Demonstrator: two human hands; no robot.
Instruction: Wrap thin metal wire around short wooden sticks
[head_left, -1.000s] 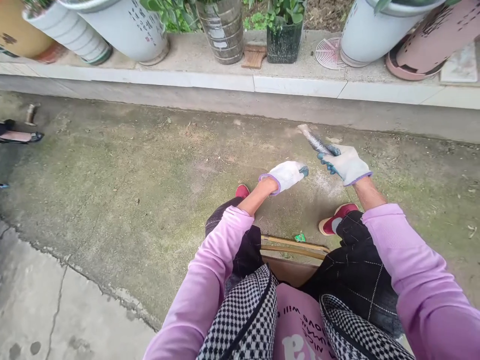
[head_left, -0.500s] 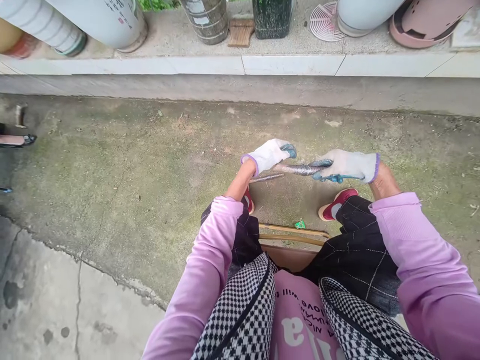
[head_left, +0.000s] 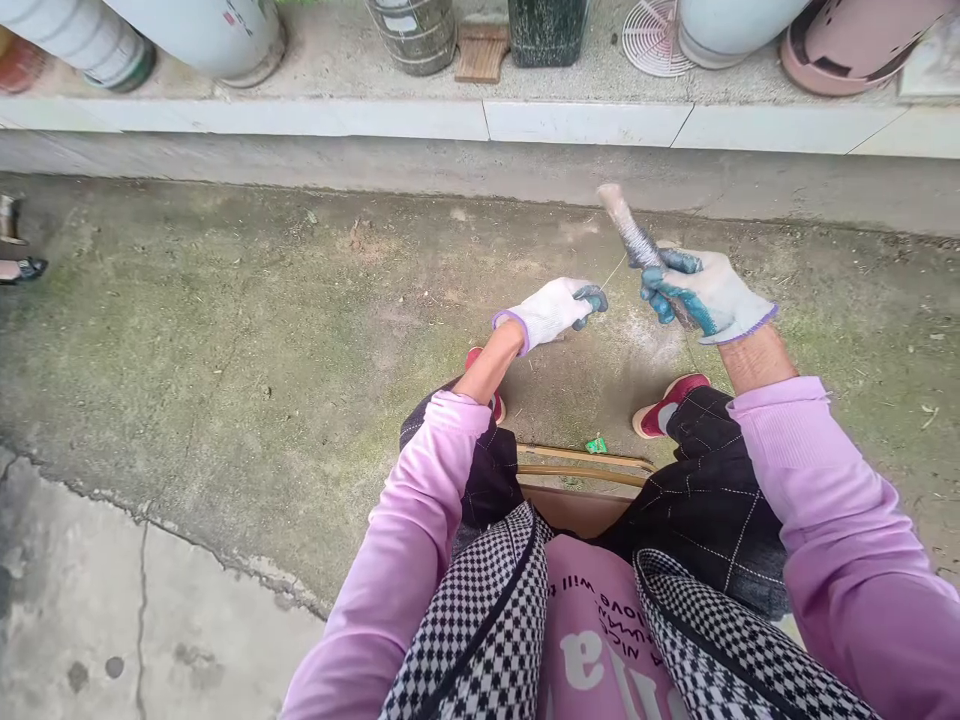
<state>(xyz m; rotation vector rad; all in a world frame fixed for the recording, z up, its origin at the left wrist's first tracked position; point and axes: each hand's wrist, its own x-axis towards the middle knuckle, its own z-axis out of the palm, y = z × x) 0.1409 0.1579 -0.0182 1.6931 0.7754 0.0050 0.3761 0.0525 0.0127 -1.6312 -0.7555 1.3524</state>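
My right hand (head_left: 709, 295), in a white work glove with blue-coated fingers, is closed around a stick (head_left: 616, 208). Its bare pale end points up and away, tilted to the left. A shiny silvery winding (head_left: 640, 245) covers the stick's middle, just beyond my fingers. Lower and to the left, my left hand (head_left: 553, 308), gloved the same way, has its fingers pinched together. From those fingertips a thin taut strand (head_left: 615, 271) runs up to the wound part; whether it is thread or wire I cannot tell.
Across the far side runs a tiled ledge (head_left: 420, 120) with several pots, a small wooden board (head_left: 481, 54) and a pink round grid (head_left: 654, 42). A small green wrapper (head_left: 596, 445) lies on the concrete floor (head_left: 225, 330) between my feet. A dark-tipped object (head_left: 26, 268) shows at the left edge.
My right hand has risen and turned the stick from nearly level to steeply tilted. The stick's bare end has swung away from my left hand, and the strand between them now shows.
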